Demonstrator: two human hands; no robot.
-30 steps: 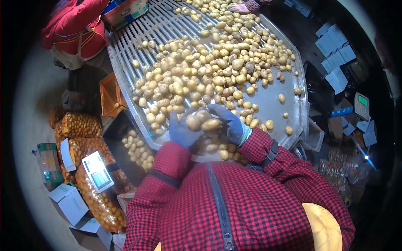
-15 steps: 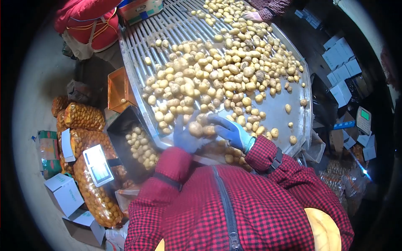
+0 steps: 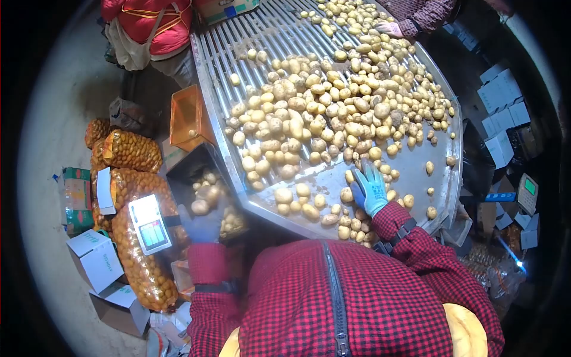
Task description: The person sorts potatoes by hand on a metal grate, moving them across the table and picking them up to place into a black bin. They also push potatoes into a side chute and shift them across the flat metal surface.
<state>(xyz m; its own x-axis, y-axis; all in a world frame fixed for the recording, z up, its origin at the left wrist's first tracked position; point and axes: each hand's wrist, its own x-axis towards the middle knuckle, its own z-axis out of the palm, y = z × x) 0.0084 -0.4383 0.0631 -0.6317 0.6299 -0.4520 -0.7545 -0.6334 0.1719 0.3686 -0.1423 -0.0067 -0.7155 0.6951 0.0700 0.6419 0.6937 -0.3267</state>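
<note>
My left hand (image 3: 201, 225), in a bluish glove and blurred, is over the dark bin (image 3: 238, 208), with potatoes (image 3: 205, 199) right at its fingertips. Whether its fingers grip any of them is unclear. In a blue-green glove, my right hand (image 3: 370, 189) lies with its fingers spread on the sorting table (image 3: 273, 205), among loose potatoes near the front edge. A large pile of potatoes (image 3: 333, 113) covers the middle of the table. More potatoes lie inside the bin.
An orange crate (image 3: 185, 119) stands left of the table. Filled net bags (image 3: 134, 149), a scale display (image 3: 150, 225) and white boxes (image 3: 95, 260) are at the left. Two other people stand across the table; one person's hand (image 3: 389, 28) touches it. More boxes (image 3: 499, 90) lie right.
My left hand has moved left from the table to over the bin, with potatoes at it. My right hand has shifted right and now lies spread. The view has shifted too.
</note>
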